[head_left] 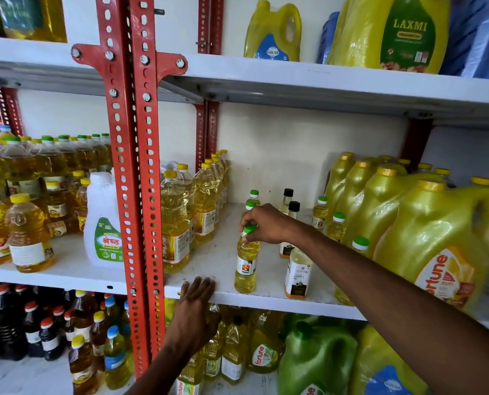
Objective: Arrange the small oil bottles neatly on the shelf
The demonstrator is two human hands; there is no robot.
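Only the head view to go on here, looking at the middle shelf (pixel 217 260) of a red-framed rack. The right hand (pixel 266 223) is reaching in with its fingers wrapped around the green cap and neck of a small oil bottle (pixel 246 263), which stands upright near the front edge of the shelf; it looks like the base is on the board, though I can't swear it isn't lifted a hair. The left hand (pixel 197 292) isn't holding anything, just lying flat with fingers spread on the shelf lip, bracing I'd guess. Behind the gripped bottle there's a green-capped one (pixel 253 196) further back and another mostly hidden by the hand, so a column seems to be starting there. On the right, three more green caps (pixel 320 212) run front to back along the big yellow jugs (pixel 437 238), and in between are black-capped bottles (pixel 290 205) and a white-labelled bottle (pixel 298 272) at the front, partly under the forearm. So I'd call it roughly halfway: a couple of rows are forming, but the spacing is loose, the types are mixed, and there's bare shelf next to the tall yellow-capped bottles (pixel 177 218) on the left that still wants filling or tightening up.
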